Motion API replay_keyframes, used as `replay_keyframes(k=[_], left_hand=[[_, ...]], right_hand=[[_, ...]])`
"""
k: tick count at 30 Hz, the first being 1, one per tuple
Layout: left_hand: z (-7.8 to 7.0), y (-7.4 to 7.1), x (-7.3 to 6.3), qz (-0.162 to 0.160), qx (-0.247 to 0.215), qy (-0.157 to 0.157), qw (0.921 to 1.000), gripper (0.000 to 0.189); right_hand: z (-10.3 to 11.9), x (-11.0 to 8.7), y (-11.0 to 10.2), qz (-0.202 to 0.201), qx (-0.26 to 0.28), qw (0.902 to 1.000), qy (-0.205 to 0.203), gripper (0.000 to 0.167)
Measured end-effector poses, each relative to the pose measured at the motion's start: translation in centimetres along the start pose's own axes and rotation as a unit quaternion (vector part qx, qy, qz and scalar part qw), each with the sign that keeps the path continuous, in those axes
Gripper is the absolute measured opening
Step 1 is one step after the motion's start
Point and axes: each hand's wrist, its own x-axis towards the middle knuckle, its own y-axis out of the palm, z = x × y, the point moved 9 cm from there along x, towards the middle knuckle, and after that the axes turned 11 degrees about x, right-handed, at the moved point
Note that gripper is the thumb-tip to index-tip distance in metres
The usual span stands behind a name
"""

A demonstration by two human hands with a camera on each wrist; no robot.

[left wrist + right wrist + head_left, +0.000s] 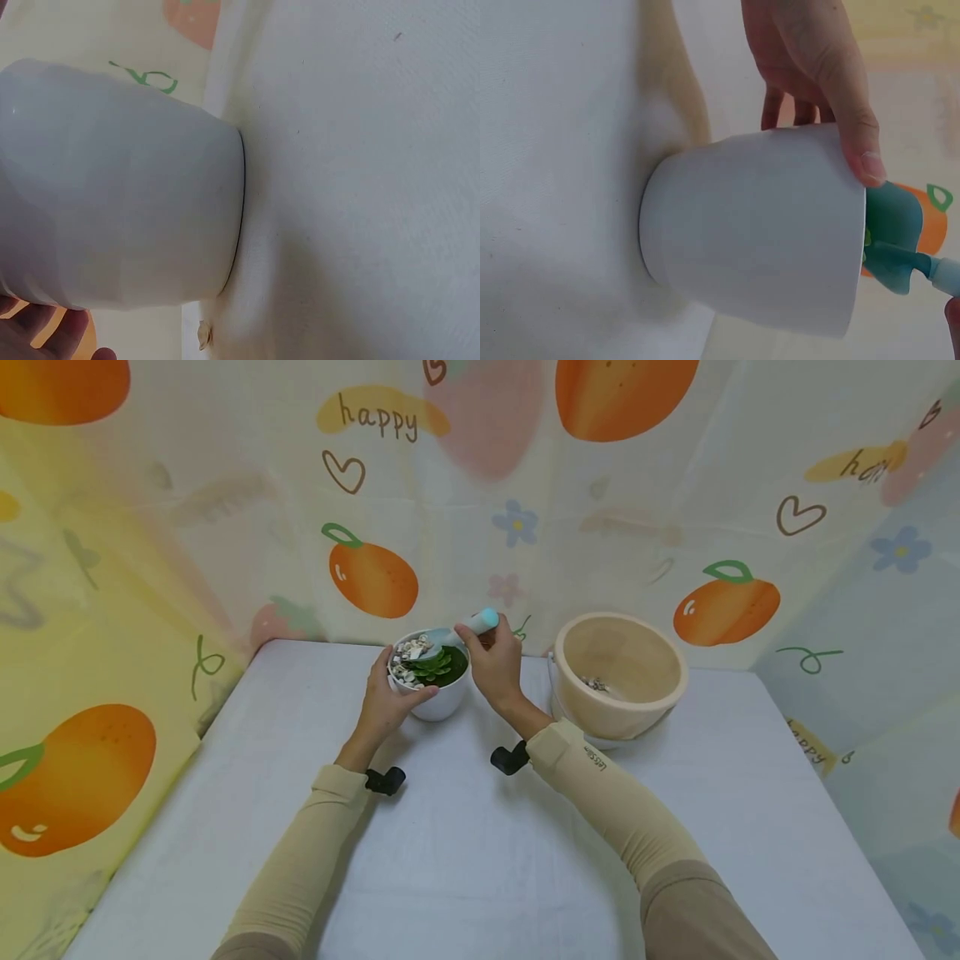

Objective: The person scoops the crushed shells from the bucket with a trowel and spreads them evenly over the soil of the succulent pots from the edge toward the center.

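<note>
My left hand (pixel 385 702) grips the side of a small white flower pot (pixel 442 703), thumb near the front rim. Inside the pot are a green succulent (pixel 433 670) and pale pebbles (pixel 406 675) on the left side. In my right hand (pixel 498 667) is a small trowel (pixel 486 621), pinched by its light blue handle. Its blue-green blade (pixel 894 214) dips over the pot's mouth, above the pebbles and plant. In the left wrist view the white pot (pixel 127 187) stands upright on the table, with left fingers (pixel 66 334) along its side.
To the right of the pot stands a large beige bucket (pixel 621 714) with some pebbles (pixel 595 683) at its bottom. A white cloth covers the table (pixel 450 860). Behind it hangs a curtain (pixel 465 552) printed with oranges.
</note>
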Motion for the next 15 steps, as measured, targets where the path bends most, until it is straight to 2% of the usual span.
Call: replay_keyframes(k=[4,7,15], left_hand=[[0.1,-0.1,0.0,-0.011,-0.001,0.011,0.9999,0.109],[0.3,-0.2,0.1,-0.002,-0.003,0.021,0.9998,0.107],[0.7,-0.6,1.0,0.066,-0.027,0.038,0.9967,0.102]], right_hand=[[0.0,0.0,0.2,0.002,0.005,1.0,-0.001,0.028],[0.1,0.0,0.2,0.005,0.003,1.0,-0.002,0.028],[-0.1,0.0,0.2,-0.003,-0.004,1.0,0.006,0.028]])
